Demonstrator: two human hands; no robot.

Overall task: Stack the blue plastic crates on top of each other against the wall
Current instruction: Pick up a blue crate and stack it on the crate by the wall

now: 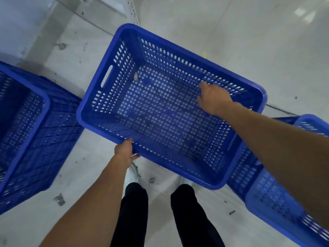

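Observation:
A blue perforated crate point(106, 97) hangs tilted in the air in front of me, its open top facing up. My left hand point(124, 151) grips the crate's near rim from below. My right hand point(212, 99) reaches inside it and presses against the far long wall near the right corner; its fingers are partly hidden. A second blue crate point(41, 129) stands on the floor at the left. A third blue crate point(267, 193) lies at the right, partly under my right forearm.
Grey concrete floor point(249, 41) with scattered bits of debris spreads all around. A pale wall and a metal post point(132, 11) rise at the top left. My legs in black trousers point(135, 211) and white shoes stand below the held crate.

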